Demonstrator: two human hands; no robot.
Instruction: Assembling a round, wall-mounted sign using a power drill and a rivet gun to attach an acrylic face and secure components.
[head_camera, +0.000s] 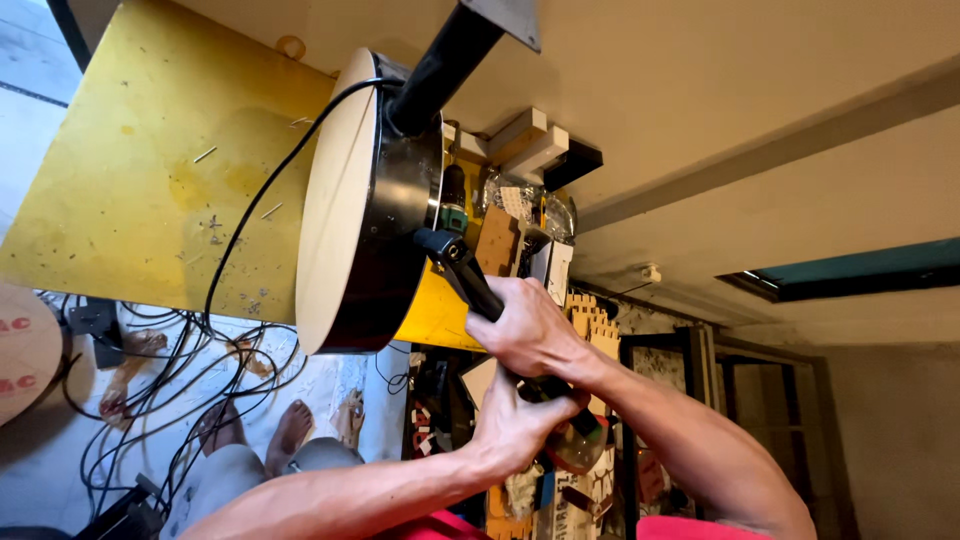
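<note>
Both hands are gripping one long black tool handle, stacked one above the other, which looks like a grip chosen for leverage rather than fine control. The right hand is closing tightly around the upper part of the handle, knuckles bunched, while the left hand is wrapping the lower end just beneath it, so neither hand is showing any open fingers. Just beyond the right hand, the head of the handle is meeting the black metal housing of a machine, beside a small green-capped fitting; whether the head is engaged on a bolt I cannot tell. A pale round disc is sitting on the far face of that housing, with a black cable running across it and down. Past the disc, farther from the hands, a yellow tabletop is carrying scattered screws. Below the left forearm, tangled cords and bare feet are lying on the floor.
</note>
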